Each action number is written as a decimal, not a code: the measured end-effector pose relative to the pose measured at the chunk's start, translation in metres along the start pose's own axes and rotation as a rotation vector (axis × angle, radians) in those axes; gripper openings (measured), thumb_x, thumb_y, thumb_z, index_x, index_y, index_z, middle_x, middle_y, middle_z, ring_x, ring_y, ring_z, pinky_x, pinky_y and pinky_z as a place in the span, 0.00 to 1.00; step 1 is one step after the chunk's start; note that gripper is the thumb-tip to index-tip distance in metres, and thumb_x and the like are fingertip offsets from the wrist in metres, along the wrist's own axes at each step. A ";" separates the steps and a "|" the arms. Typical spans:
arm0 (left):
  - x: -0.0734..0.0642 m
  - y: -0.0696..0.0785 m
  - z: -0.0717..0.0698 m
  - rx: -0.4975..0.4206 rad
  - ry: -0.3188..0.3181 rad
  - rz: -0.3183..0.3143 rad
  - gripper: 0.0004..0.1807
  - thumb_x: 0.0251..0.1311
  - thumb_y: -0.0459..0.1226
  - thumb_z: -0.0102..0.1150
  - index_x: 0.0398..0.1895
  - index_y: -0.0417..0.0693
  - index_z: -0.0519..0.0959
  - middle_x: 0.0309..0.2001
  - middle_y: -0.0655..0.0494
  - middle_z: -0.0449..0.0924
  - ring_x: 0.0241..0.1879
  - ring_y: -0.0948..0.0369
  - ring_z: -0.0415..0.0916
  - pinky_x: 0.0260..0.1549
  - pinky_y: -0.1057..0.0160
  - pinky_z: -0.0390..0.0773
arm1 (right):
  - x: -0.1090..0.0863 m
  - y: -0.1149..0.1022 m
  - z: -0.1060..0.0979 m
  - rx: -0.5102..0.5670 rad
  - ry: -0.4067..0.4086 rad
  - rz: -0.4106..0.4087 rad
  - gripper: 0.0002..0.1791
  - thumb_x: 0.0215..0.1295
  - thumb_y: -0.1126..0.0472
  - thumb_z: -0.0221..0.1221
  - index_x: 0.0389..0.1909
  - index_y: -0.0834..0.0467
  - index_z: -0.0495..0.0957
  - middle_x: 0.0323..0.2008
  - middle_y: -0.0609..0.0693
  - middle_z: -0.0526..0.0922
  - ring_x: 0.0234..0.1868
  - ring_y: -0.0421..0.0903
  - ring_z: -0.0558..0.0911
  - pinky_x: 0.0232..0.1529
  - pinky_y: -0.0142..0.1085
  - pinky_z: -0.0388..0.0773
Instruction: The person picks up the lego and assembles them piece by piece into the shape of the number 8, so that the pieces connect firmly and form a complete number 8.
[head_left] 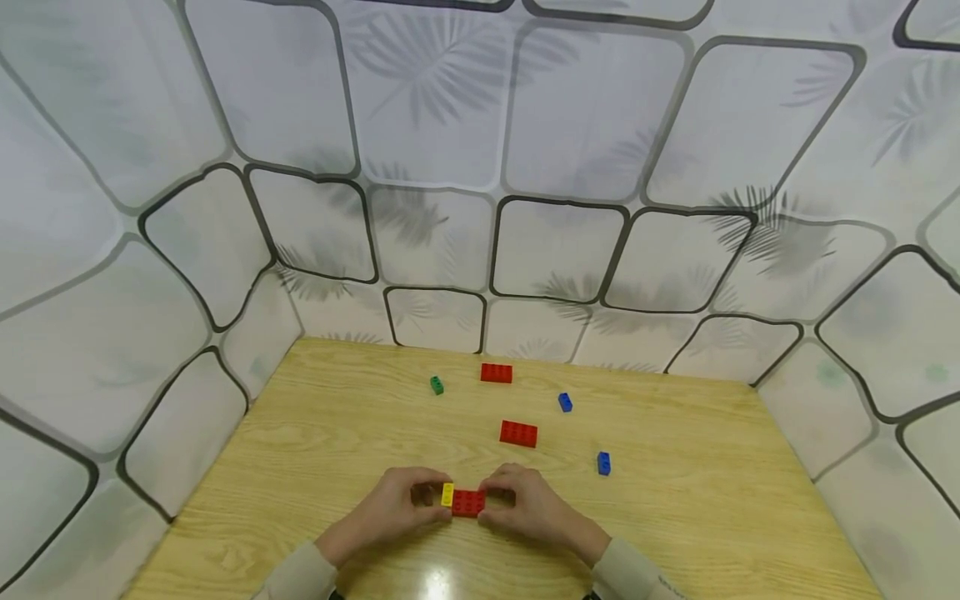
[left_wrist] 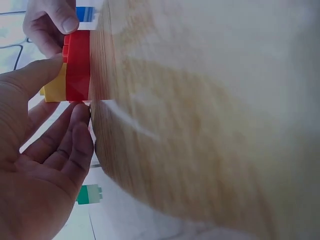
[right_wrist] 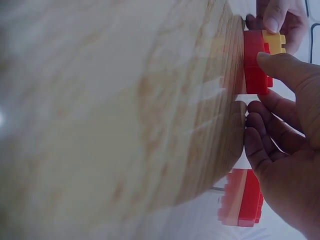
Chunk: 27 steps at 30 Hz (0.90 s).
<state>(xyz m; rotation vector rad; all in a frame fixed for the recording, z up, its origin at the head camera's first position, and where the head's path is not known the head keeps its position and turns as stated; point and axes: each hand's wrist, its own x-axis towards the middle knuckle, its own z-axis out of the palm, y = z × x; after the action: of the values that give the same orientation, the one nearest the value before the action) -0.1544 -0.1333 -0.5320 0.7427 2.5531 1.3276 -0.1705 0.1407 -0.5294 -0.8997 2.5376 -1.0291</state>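
A red building brick (head_left: 468, 503) lies on the table near its front, with a smaller yellow brick (head_left: 447, 494) on top of its left end. My left hand (head_left: 405, 502) pinches the yellow brick between thumb and index finger. On the other side, my right hand (head_left: 528, 504) grips the right end of the red brick, thumb on the near face and index finger on the far one. In the left wrist view the yellow brick (left_wrist: 55, 84) sits flush against the studded side of the red brick (left_wrist: 78, 65). The right wrist view shows the right thumb on the red brick (right_wrist: 254, 62).
Beyond the hands lies a second red brick (head_left: 518, 433), and a third red brick (head_left: 497, 373) is near the back edge. A small green brick (head_left: 437, 385) is at back left. Two small blue bricks (head_left: 603, 463) (head_left: 566, 402) lie to the right. Patterned curtains (head_left: 435, 242) surround the table.
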 end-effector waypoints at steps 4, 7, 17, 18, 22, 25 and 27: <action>0.001 -0.001 -0.001 -0.061 -0.011 -0.008 0.25 0.56 0.48 0.72 0.53 0.47 0.83 0.39 0.64 0.83 0.34 0.69 0.77 0.34 0.69 0.79 | 0.000 0.000 0.000 -0.009 0.006 -0.008 0.16 0.63 0.42 0.65 0.49 0.44 0.83 0.45 0.34 0.81 0.47 0.34 0.77 0.52 0.34 0.77; 0.001 0.000 -0.001 -0.071 -0.015 -0.018 0.25 0.56 0.48 0.72 0.54 0.47 0.83 0.40 0.63 0.83 0.34 0.69 0.77 0.34 0.69 0.79 | 0.000 0.000 0.000 -0.013 0.007 -0.010 0.16 0.63 0.42 0.65 0.49 0.43 0.83 0.45 0.34 0.81 0.47 0.34 0.77 0.52 0.34 0.77; 0.001 0.002 -0.003 -0.080 -0.031 -0.042 0.25 0.56 0.49 0.71 0.54 0.47 0.83 0.41 0.63 0.84 0.34 0.68 0.77 0.34 0.69 0.79 | -0.007 0.004 -0.005 0.017 0.043 0.005 0.24 0.63 0.43 0.65 0.56 0.49 0.82 0.46 0.37 0.82 0.44 0.35 0.77 0.47 0.32 0.77; 0.001 0.002 -0.003 -0.081 -0.032 -0.044 0.25 0.57 0.49 0.71 0.54 0.47 0.83 0.41 0.63 0.83 0.34 0.68 0.77 0.34 0.69 0.79 | -0.008 0.005 -0.006 0.024 0.054 0.006 0.23 0.64 0.43 0.65 0.56 0.49 0.82 0.46 0.37 0.82 0.44 0.36 0.78 0.46 0.31 0.77; 0.000 0.001 -0.003 -0.083 -0.037 -0.051 0.24 0.57 0.48 0.71 0.54 0.48 0.83 0.40 0.63 0.83 0.35 0.68 0.77 0.34 0.69 0.78 | -0.014 0.011 -0.013 0.025 0.103 0.012 0.21 0.64 0.45 0.65 0.54 0.49 0.82 0.43 0.39 0.82 0.41 0.39 0.77 0.42 0.31 0.76; 0.000 0.001 -0.003 -0.090 -0.040 -0.054 0.24 0.57 0.48 0.71 0.54 0.47 0.83 0.40 0.63 0.82 0.35 0.68 0.77 0.34 0.69 0.78 | -0.019 0.016 -0.020 0.015 0.146 0.020 0.20 0.64 0.45 0.65 0.53 0.50 0.83 0.42 0.40 0.82 0.40 0.41 0.77 0.40 0.31 0.76; 0.000 0.001 -0.003 -0.097 -0.041 -0.055 0.24 0.57 0.48 0.71 0.54 0.47 0.82 0.40 0.62 0.82 0.35 0.68 0.77 0.34 0.69 0.78 | -0.022 0.020 -0.024 0.005 0.182 0.024 0.19 0.64 0.45 0.65 0.51 0.50 0.83 0.42 0.41 0.83 0.40 0.41 0.78 0.40 0.31 0.77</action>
<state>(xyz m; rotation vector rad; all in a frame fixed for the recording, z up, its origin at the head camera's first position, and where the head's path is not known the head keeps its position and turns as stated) -0.1552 -0.1348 -0.5294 0.6696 2.4405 1.3925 -0.1734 0.1789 -0.5263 -0.8058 2.6850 -1.1575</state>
